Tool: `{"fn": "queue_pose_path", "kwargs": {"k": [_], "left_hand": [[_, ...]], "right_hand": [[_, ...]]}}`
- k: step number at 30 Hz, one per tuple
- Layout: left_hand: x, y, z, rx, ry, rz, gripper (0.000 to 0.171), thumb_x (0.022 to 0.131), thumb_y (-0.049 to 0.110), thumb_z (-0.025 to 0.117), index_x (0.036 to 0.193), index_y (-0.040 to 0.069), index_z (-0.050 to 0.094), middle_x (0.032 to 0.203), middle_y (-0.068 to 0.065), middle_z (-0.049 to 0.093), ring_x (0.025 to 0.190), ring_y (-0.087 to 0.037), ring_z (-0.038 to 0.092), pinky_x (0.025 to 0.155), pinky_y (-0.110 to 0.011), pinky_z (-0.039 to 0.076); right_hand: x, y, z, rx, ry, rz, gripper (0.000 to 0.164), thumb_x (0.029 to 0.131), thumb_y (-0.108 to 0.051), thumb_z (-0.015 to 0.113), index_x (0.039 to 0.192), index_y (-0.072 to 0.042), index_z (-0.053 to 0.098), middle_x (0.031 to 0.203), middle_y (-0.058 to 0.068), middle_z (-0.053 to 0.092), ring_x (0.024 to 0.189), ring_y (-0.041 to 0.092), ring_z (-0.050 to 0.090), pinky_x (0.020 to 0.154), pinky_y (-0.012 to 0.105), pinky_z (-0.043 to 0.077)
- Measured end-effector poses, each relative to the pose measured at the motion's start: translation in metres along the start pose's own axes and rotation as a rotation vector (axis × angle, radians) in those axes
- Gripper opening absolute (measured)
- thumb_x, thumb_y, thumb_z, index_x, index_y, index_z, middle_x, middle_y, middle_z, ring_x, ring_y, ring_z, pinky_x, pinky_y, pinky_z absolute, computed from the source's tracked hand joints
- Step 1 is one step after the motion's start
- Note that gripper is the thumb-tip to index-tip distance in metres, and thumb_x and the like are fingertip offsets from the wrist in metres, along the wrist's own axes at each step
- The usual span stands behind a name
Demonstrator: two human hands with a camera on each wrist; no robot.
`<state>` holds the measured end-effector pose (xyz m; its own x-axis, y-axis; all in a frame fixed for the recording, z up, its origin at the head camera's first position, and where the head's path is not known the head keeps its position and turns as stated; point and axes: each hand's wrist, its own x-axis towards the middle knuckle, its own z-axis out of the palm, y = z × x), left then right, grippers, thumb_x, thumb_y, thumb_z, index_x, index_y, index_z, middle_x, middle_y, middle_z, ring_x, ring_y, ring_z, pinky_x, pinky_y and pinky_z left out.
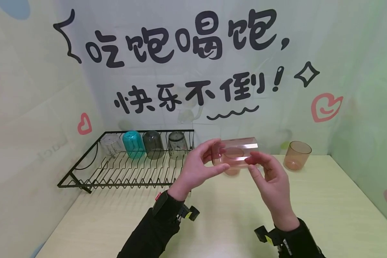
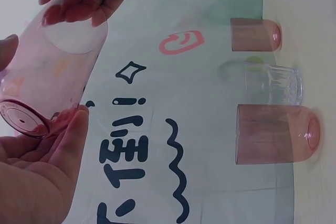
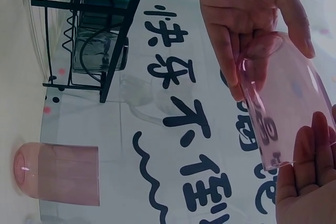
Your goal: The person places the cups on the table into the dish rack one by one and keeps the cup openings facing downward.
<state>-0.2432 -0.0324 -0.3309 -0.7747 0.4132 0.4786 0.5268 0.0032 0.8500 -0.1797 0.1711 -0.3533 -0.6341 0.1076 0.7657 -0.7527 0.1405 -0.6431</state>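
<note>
A see-through pink drinking glass (image 1: pixel 240 147) is held up on its side over the table, its base to the left and its open rim to the right. My left hand (image 1: pixel 195 170) grips the base end, thumb along the near side and fingers behind. At the rim end my right hand (image 1: pixel 274 182) pinches the wall between thumb and fingers. In the left wrist view, right-hand fingertips (image 2: pixel 79 10) show through the pink wall by the rim. The right wrist view has the thick base of the glass (image 3: pixel 283 98) cupped by the left fingers.
A black wire rack (image 1: pixel 116 185) at the back left carries a clear glass (image 1: pixel 111 143), a teal glass (image 1: pixel 133 144), a dark grey glass (image 1: pixel 153 144) and a greyish glass (image 1: pixel 177 145), all upside down. Two pink glasses (image 1: pixel 297 156) and a clear glass (image 2: pixel 286 85) stand upright along the back wall.
</note>
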Motion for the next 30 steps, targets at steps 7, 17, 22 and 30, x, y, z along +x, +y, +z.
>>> {"fn": "queue_pose_path", "kwargs": {"k": [7,17,22,30], "left_hand": [[-0.001,0.003,-0.003,0.006,0.014,0.005,0.067,0.081,0.008,0.081,0.141,0.003,0.051,0.127,-0.008,0.064,0.114,-0.018,0.061,0.099,-0.028,0.049],[-0.001,0.006,-0.007,0.007,0.021,0.0,0.067,0.08,0.008,0.082,0.14,0.004,0.052,0.126,-0.009,0.064,0.115,-0.018,0.062,0.099,-0.028,0.049],[-0.001,0.007,-0.01,0.016,0.033,0.002,0.068,0.08,0.008,0.082,0.14,0.003,0.051,0.126,-0.01,0.065,0.114,-0.019,0.062,0.098,-0.028,0.049],[-0.003,0.007,-0.015,0.028,0.033,-0.014,0.069,0.08,0.008,0.082,0.141,0.003,0.05,0.126,-0.009,0.064,0.115,-0.018,0.062,0.099,-0.027,0.048]], "right_hand": [[0.003,-0.001,-0.005,0.07,-0.012,-0.015,0.036,0.086,0.023,0.058,0.121,0.016,0.056,0.108,0.003,0.069,0.104,0.017,0.062,0.095,0.021,0.047],[0.004,-0.004,-0.011,0.017,-0.012,0.024,0.036,0.086,0.021,0.059,0.122,0.016,0.055,0.109,0.001,0.069,0.106,0.016,0.062,0.097,0.022,0.046],[0.005,-0.004,-0.014,0.015,-0.017,0.011,0.037,0.086,0.021,0.059,0.123,0.015,0.055,0.109,0.001,0.069,0.106,0.016,0.061,0.098,0.022,0.045],[0.004,-0.006,-0.019,-0.048,-0.044,0.036,0.041,0.086,0.02,0.061,0.125,0.013,0.055,0.116,0.0,0.067,0.111,0.015,0.058,0.099,0.02,0.043]]}}
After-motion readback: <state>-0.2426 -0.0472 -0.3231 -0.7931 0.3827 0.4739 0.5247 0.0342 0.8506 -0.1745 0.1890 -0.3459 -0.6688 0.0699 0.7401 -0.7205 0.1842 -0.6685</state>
